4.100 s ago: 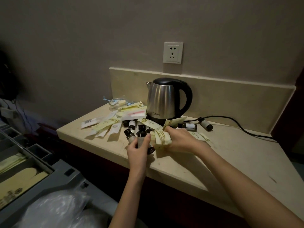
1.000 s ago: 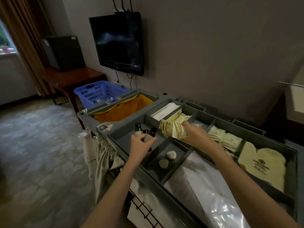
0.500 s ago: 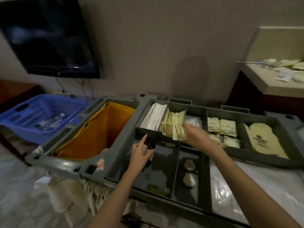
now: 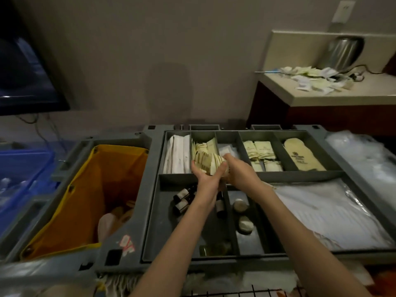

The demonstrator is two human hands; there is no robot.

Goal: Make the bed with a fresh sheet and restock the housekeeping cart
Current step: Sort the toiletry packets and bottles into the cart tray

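The bundle of cream sachets (image 4: pixel 209 162) is above the second compartment of the cart tray (image 4: pixel 265 175), with the left hand (image 4: pixel 205 176) and the right hand (image 4: pixel 235 168) both clasped around it. I think it is best to square the bundle first, then lower it upright beside the sachets already standing there. The fingers cover the bundle's lower part, and the small dark bottles (image 4: pixel 182 200) are partly behind the left forearm.
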